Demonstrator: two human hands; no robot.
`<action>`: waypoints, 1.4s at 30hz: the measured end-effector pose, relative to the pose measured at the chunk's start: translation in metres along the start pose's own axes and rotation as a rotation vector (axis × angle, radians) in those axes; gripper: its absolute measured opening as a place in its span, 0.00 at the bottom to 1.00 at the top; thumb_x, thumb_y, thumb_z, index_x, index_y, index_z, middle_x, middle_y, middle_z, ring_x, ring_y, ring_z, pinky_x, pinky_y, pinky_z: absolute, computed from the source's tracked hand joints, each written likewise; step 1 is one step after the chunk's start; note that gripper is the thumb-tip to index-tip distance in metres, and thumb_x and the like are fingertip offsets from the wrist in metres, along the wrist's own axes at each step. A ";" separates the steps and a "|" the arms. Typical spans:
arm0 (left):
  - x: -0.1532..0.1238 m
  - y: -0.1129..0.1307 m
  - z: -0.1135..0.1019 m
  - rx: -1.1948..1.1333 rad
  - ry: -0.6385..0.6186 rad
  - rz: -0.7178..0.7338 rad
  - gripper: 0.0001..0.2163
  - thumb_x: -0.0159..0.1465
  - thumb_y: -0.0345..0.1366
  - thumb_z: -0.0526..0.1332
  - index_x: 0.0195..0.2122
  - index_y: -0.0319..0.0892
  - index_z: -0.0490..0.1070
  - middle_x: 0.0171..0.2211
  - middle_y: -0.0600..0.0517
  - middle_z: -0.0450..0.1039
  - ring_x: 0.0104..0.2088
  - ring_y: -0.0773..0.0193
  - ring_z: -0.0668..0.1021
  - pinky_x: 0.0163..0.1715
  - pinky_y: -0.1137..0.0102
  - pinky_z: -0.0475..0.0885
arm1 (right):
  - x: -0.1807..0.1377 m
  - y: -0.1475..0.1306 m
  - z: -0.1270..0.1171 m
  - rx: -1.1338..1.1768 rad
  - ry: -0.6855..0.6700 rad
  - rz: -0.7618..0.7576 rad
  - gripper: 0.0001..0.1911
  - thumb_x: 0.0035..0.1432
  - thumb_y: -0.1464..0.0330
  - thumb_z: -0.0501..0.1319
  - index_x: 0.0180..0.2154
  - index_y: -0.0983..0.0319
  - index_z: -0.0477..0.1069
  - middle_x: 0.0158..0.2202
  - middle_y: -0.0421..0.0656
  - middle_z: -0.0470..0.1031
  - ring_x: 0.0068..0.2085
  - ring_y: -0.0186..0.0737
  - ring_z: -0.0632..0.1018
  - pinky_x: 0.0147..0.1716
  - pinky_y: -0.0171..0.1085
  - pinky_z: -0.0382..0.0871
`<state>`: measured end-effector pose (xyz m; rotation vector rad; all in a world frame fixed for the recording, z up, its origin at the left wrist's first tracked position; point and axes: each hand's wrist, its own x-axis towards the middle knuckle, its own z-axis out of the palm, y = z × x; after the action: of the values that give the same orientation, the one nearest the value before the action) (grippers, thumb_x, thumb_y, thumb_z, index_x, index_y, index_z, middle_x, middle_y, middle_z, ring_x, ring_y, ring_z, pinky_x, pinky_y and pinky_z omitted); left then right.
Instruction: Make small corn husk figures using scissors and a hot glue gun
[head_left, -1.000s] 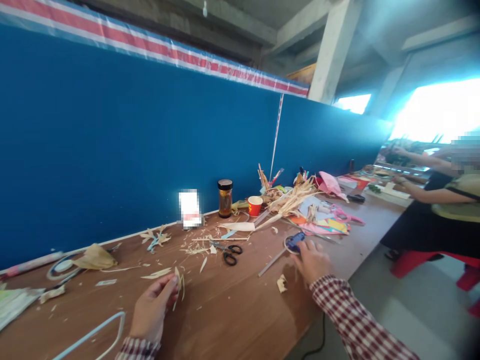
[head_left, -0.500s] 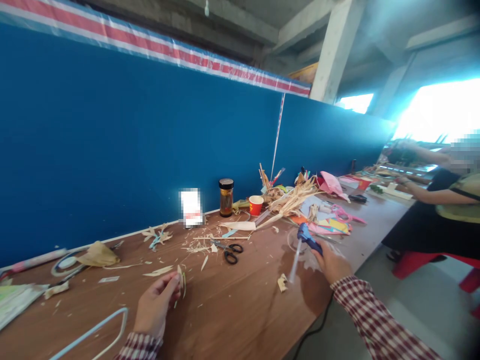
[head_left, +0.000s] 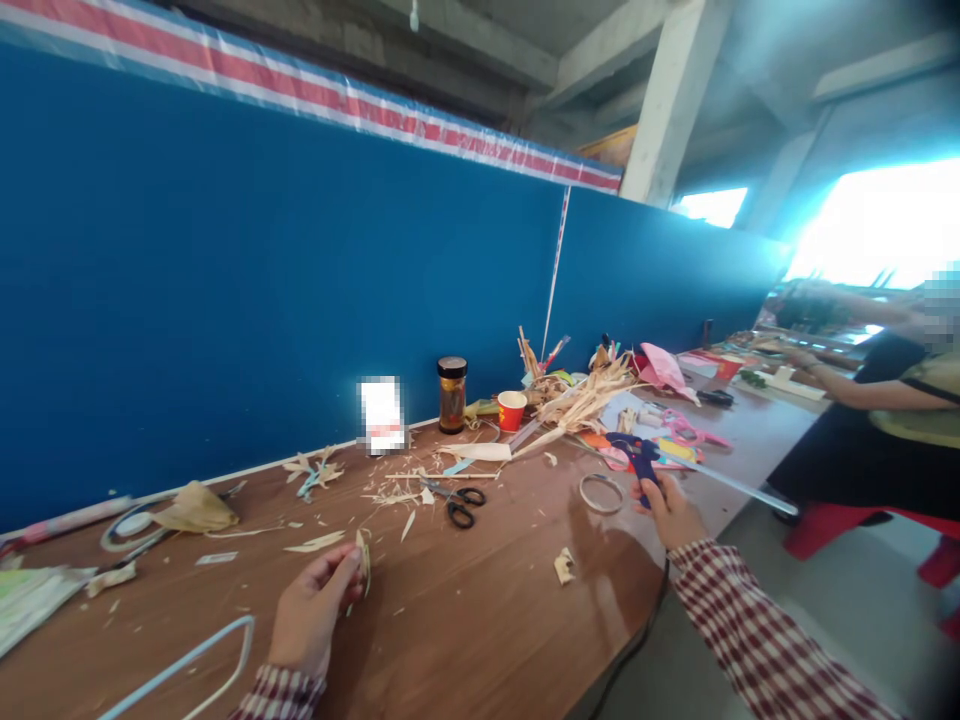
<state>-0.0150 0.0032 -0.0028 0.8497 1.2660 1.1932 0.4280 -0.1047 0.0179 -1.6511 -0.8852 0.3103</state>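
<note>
My right hand (head_left: pixel 669 512) grips the handle of a dark blue hot glue gun (head_left: pixel 637 460). A clear glue stick (head_left: pixel 739 483) sticks out of its back toward the right, and its nozzle points left. In my left hand (head_left: pixel 319 605), thumb and fingertips pinch a thin pale strip of dried husk (head_left: pixel 365 562), held just above the table. Close by lie another husk strip (head_left: pixel 315 542) and black-handled scissors (head_left: pixel 459 502). A roll of clear tape (head_left: pixel 601 493) rests on the table left of my right hand.
Brown table (head_left: pixel 450 620) with husk scraps. At the back stand a dark-lidded jar (head_left: pixel 452 397) and a red paper cup (head_left: pixel 512 411), beside a heap of dried husks (head_left: pixel 585 395). A blue partition (head_left: pixel 300 250) runs behind. The gun's cord (head_left: pixel 637 640) hangs over the edge. Another person sits right.
My right hand has turned the glue gun, so the glue stick swings from pointing down to pointing right. The tape roll now shows plainly. My left hand has barely moved.
</note>
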 end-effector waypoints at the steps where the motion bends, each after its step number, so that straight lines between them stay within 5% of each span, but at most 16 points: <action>1: 0.000 0.000 0.000 -0.004 0.003 0.000 0.20 0.40 0.42 0.67 0.33 0.36 0.71 0.21 0.55 0.70 0.22 0.70 0.70 0.20 0.77 0.67 | 0.000 -0.001 0.001 0.055 -0.001 0.007 0.11 0.50 0.60 0.55 0.34 0.60 0.61 0.31 0.45 0.69 0.33 0.42 0.74 0.30 0.42 0.73; 6: -0.003 0.003 0.001 -0.043 0.014 0.004 0.17 0.40 0.37 0.68 0.31 0.37 0.71 0.22 0.53 0.71 0.23 0.69 0.72 0.21 0.77 0.68 | -0.011 -0.019 0.007 0.261 -0.045 0.049 0.17 0.49 0.62 0.58 0.40 0.59 0.58 0.29 0.42 0.67 0.28 0.38 0.72 0.25 0.36 0.71; 12: -0.003 0.014 -0.001 -0.125 0.054 -0.005 0.14 0.38 0.33 0.68 0.28 0.37 0.72 0.25 0.53 0.72 0.23 0.71 0.72 0.20 0.79 0.69 | -0.033 -0.055 0.027 0.353 -0.141 0.117 0.15 0.44 0.59 0.63 0.25 0.63 0.62 0.17 0.35 0.60 0.17 0.28 0.62 0.13 0.29 0.55; 15: -0.002 0.019 -0.004 -0.162 0.082 -0.015 0.13 0.38 0.31 0.68 0.27 0.37 0.73 0.23 0.54 0.71 0.22 0.72 0.71 0.19 0.80 0.69 | -0.047 -0.071 0.039 0.427 -0.180 0.158 0.16 0.44 0.58 0.63 0.24 0.63 0.62 0.18 0.36 0.61 0.18 0.28 0.64 0.13 0.28 0.56; 20: 0.000 0.021 -0.007 -0.191 0.075 -0.036 0.11 0.39 0.30 0.68 0.25 0.36 0.73 0.20 0.55 0.71 0.20 0.73 0.71 0.19 0.80 0.70 | -0.075 -0.091 0.062 0.430 -0.479 0.144 0.15 0.51 0.56 0.57 0.32 0.61 0.63 0.23 0.38 0.65 0.21 0.30 0.67 0.15 0.28 0.60; 24: 0.003 0.020 -0.011 -0.187 0.085 -0.022 0.09 0.40 0.31 0.67 0.23 0.36 0.72 0.20 0.54 0.72 0.19 0.73 0.71 0.19 0.79 0.70 | -0.092 -0.106 0.101 0.548 -0.691 0.114 0.15 0.54 0.56 0.53 0.36 0.60 0.62 0.20 0.35 0.61 0.19 0.28 0.64 0.16 0.28 0.58; 29: 0.012 0.020 -0.020 -0.169 0.144 -0.005 0.10 0.40 0.33 0.67 0.24 0.36 0.72 0.21 0.52 0.73 0.20 0.71 0.73 0.20 0.77 0.70 | -0.104 -0.127 0.174 0.645 -0.759 0.090 0.22 0.54 0.50 0.49 0.34 0.62 0.64 0.17 0.34 0.57 0.17 0.28 0.60 0.15 0.29 0.53; 34: 0.014 0.021 -0.024 -0.130 0.154 0.048 0.11 0.40 0.36 0.67 0.24 0.36 0.72 0.22 0.52 0.72 0.19 0.71 0.71 0.21 0.75 0.70 | -0.114 -0.112 0.221 0.625 -0.945 0.227 0.28 0.51 0.46 0.47 0.34 0.65 0.65 0.15 0.34 0.57 0.15 0.27 0.59 0.13 0.28 0.52; 42: 0.012 0.016 -0.015 -0.031 0.104 0.120 0.13 0.44 0.40 0.66 0.25 0.35 0.72 0.21 0.53 0.70 0.20 0.72 0.69 0.21 0.76 0.67 | -0.127 -0.087 0.219 0.378 -1.094 0.052 0.23 0.57 0.53 0.45 0.38 0.65 0.64 0.19 0.35 0.61 0.17 0.28 0.64 0.16 0.28 0.55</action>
<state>-0.0339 0.0162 0.0068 0.8605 1.2912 1.3643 0.1709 -0.0306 0.0032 -1.0770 -1.4497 1.4042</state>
